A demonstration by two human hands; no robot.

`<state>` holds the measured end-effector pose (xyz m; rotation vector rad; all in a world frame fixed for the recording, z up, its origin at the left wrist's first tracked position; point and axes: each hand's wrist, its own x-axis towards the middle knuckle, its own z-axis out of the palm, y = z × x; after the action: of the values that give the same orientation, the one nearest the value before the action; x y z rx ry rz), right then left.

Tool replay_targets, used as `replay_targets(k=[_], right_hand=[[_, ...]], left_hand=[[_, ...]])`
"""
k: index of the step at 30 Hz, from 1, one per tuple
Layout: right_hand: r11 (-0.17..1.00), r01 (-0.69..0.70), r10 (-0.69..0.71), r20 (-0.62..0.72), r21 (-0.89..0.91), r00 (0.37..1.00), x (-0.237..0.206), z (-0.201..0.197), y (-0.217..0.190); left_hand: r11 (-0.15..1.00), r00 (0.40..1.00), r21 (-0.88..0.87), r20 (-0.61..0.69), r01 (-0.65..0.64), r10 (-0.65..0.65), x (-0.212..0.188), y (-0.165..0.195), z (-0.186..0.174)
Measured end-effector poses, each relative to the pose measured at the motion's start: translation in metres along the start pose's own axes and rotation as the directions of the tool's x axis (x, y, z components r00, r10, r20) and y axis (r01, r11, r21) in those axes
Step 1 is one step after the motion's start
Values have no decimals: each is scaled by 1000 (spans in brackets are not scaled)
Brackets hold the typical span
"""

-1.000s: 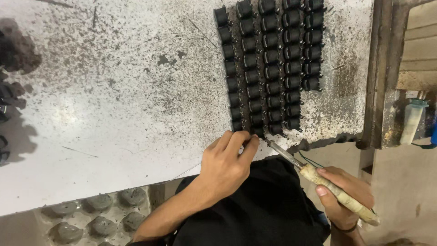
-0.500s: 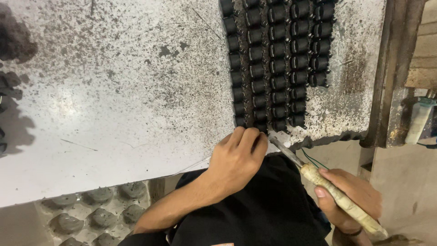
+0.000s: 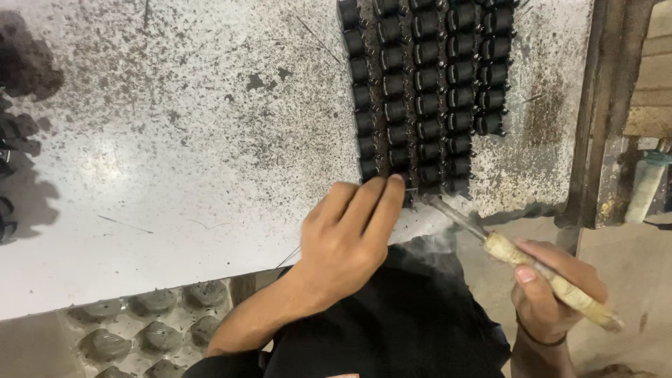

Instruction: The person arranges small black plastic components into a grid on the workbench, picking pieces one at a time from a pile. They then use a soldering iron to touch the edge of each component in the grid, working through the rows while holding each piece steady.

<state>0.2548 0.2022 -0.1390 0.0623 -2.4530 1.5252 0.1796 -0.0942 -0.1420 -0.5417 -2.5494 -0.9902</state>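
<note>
A: Item one, the soldering iron (image 3: 521, 262). Orientation?

B: Long axis runs diagonally. Its thin metal tip points far and left, toward the near end of the black component rows (image 3: 427, 91); the butt points near and right, off the table edge. A wisp of smoke hangs just near the tip.

A: Position in the grip?

B: The right hand (image 3: 553, 294) is wrapped around the rear half of the handle, thumb on top, fingers curled under. The metal shaft and the front of the handle stick out to the left of the fist; a short stub of the butt shows to the right.

A: Material?

B: Handle is pale, wrapped in something tape-like or cloth-like, rough and grimy. Shaft is dull grey metal, slim and round.

A: Item two, the left hand (image 3: 350, 238).

B: Fingers together, stretched far toward the nearest component. Fingertips pinch a fine wire (image 3: 411, 189) just left of the iron's tip; what else they hold, I cannot tell.

A: The components?

B: Small black blocky parts, roughly five columns running far to near, at the right of the table.

A: Surface?

B: Table (image 3: 175, 175) is a white sheet, heavily speckled with dark marks and scorch stains. More dark parts sit at its far left edge. Below the near edge lies a grey moulded tray (image 3: 140, 329) with rounded bumps. Black cloth (image 3: 406, 329) covers the lap.
</note>
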Motion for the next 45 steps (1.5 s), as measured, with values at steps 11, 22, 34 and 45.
replay_targets(k=[11,22,34,45], right_hand=[[985,-6,27,122,-172,992,9,6,0],[790,519,-319,504,-326,803,51,18,-57],[997,60,-58,48,-49,997,31,10,22],[978,43,-6,178,-205,984,49,28,-14]], left_hand=[[995,987,-59,147,82,-73,-12,-9,38],[990,975,-118,214,80,-54,7,1,27],[990,985,-16,106,138,-135,11,-15,30],[991,981,-66,163,120,-108,1,-16,49]])
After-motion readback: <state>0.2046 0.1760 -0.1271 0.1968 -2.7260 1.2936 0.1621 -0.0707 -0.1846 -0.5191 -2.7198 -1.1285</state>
